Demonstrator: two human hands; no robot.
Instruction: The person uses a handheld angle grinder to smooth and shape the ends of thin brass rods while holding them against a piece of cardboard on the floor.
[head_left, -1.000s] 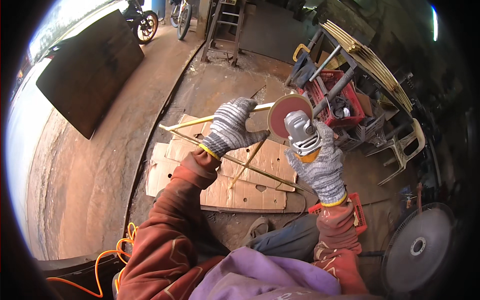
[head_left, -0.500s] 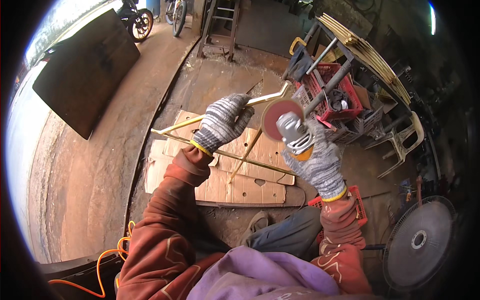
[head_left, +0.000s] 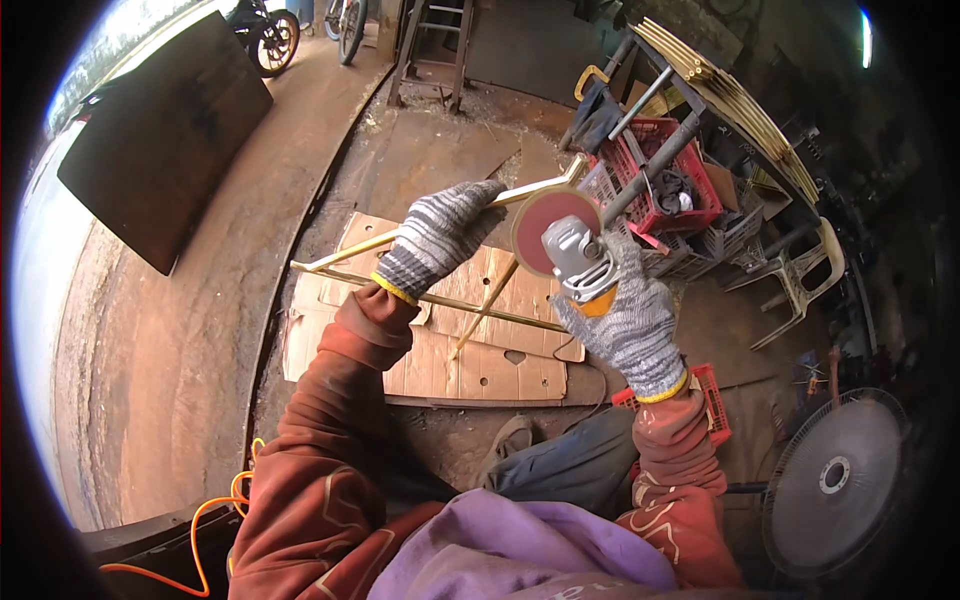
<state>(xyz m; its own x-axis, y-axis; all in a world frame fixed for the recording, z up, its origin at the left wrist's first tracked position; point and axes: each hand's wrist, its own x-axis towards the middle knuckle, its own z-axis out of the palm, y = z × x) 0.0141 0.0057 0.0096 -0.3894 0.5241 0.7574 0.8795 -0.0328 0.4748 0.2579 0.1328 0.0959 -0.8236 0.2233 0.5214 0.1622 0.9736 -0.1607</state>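
From where I am working the head camera, I am seeing the left hand [head_left: 437, 237] gripping the upper bar of a gold-coloured metal frame [head_left: 350, 251]; its gloved fingers are curling closely round the bar, leaving little gap. The right hand [head_left: 638, 335] is wrapping round the body of a grey grinder [head_left: 578, 258], its fingers lying along the far side and its thumb sticking out on the near-left side, so the grip is looking firm rather than spread. I am finding the grinder to the right of the left hand, with its round reddish disc [head_left: 535, 225] facing up and sitting in front of the frame near the bent end of the upper bar. I cannot tell whether the disc is touching the metal or whether it is spinning.

The frame is slanting across sheets of brown cardboard [head_left: 505, 378] on the floor, its lower bar crossing a shorter one. Off to the right I am picking out a red crate [head_left: 706, 209] holding cloth, a pale plastic chair [head_left: 826, 262] and a round fan [head_left: 860, 480]. At the upper left, a large dark board [head_left: 165, 140] is leaning, with a ladder [head_left: 462, 45] standing farther right.
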